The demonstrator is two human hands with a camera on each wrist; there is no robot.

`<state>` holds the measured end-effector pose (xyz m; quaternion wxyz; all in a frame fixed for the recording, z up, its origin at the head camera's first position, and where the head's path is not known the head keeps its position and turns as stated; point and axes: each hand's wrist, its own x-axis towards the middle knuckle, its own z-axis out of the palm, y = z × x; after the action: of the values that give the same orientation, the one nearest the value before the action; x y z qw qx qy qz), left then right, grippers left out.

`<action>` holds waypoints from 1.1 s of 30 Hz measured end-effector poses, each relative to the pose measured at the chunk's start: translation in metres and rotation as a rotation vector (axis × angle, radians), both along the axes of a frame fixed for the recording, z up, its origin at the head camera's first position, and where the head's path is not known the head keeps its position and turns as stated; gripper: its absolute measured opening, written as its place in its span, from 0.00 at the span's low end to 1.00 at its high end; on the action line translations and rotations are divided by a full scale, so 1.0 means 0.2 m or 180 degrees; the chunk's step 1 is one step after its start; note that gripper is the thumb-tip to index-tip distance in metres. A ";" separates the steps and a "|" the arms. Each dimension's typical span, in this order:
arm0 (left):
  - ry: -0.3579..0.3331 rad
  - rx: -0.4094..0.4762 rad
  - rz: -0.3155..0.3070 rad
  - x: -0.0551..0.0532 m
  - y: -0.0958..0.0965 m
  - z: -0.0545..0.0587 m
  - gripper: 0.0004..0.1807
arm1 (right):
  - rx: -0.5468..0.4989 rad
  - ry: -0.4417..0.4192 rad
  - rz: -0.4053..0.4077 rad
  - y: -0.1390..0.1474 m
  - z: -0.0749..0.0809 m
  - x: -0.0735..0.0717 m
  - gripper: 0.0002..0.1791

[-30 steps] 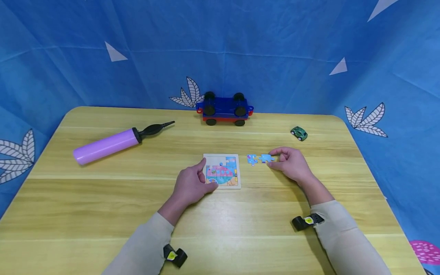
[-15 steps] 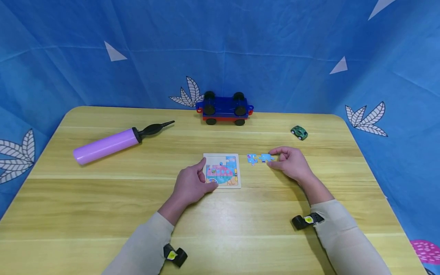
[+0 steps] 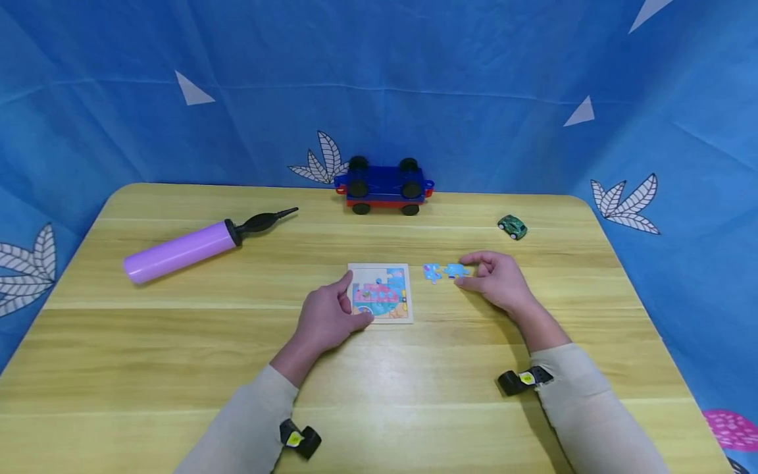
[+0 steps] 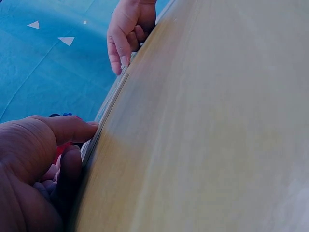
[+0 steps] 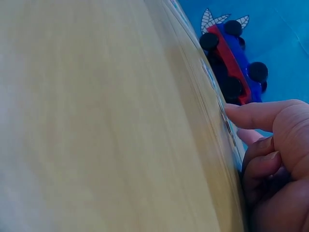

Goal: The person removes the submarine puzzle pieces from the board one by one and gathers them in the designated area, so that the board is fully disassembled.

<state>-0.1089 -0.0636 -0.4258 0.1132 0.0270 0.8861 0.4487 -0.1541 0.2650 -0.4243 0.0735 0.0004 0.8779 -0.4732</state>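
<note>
In the head view, a small square jigsaw board (image 3: pixel 410 309) with a pale frame lies mid-table. Several pieces fill its right and lower parts, and bare backing shows at the upper left. My left hand (image 3: pixel 328 319) holds the board's left side, index finger at the upper left and thumb over the lower edge. Right of the board lie two blue jigsaw pieces side by side. My right hand (image 3: pixel 500 282) pinches the right-hand piece (image 3: pixel 454 270) between thumb and index finger. The left-hand piece (image 3: pixel 431 272), with a pink spot, lies untouched beside it.
An upside-down blue toy wagon on a red one (image 3: pixel 385 187) stands at the table's back edge. A purple hand pump (image 3: pixel 180 252) lies at left. A small green toy car (image 3: pixel 512 227) sits at back right. A blue printed cloth (image 3: pixel 379 79) hangs behind the wooden table (image 3: pixel 379 408).
My right thumb and index finger have shifted slightly left on the piece. The left hand and the board stay put; the whole head view has drifted a little.
</note>
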 end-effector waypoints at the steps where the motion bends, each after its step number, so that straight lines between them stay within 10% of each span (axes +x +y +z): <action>1: -0.0002 0.0012 0.0008 0.00 0.00 0.00 0.51 | -0.0032 0.0009 -0.0008 -0.01 0.00 0.00 0.22; 33: 0.0036 -0.0008 0.0004 0.00 0.00 -0.01 0.50 | -0.0375 0.0248 0.0124 -0.46 0.03 0.16 0.23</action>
<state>-0.1090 -0.0639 -0.4281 0.1079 0.0289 0.8873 0.4475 -0.1222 0.1732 -0.4190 0.0483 -0.0396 0.8505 -0.5222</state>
